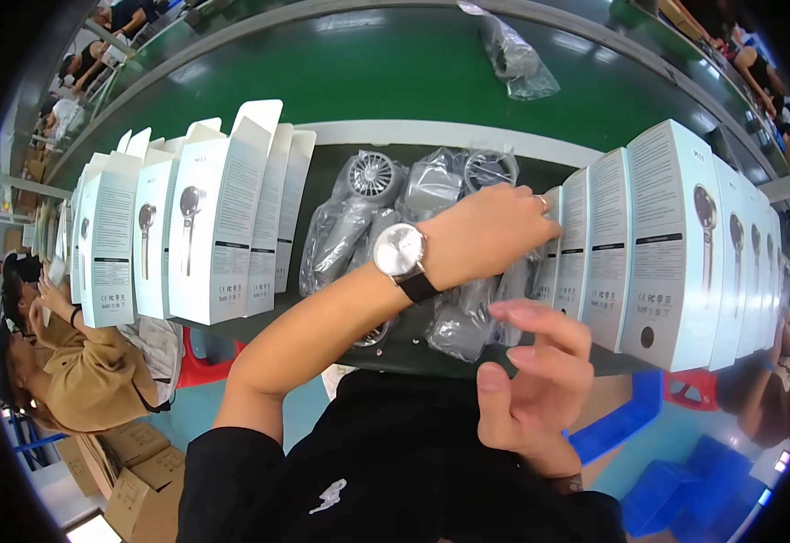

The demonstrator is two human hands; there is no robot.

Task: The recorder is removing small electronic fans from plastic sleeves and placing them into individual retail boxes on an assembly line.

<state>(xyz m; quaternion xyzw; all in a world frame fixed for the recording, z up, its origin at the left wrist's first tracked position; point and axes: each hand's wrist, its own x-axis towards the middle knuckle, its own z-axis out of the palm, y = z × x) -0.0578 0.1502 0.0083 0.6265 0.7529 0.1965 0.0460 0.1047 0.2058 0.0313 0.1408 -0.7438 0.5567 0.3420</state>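
My left hand [485, 228], with a watch [399, 250] on its wrist, reaches across to the right. Its fingertips are at the near end of a row of white fan boxes [605, 244], and whether they grip one is hidden. Nearer to my body, my right hand [540, 376] is raised with its fingers bent and apart, holding nothing. Under and beside my left arm lie several grey handheld fans in clear plastic bags [336, 240]. One fan's round grille [372, 174] faces up.
On the left stands another group of white boxes [203, 226], flaps up. A bagged item [514, 61] lies on the green conveyor belt [368, 81] beyond. Blue bins [675, 493] and cardboard boxes [137, 471] are on the floor. A person [92, 371] is at the left.
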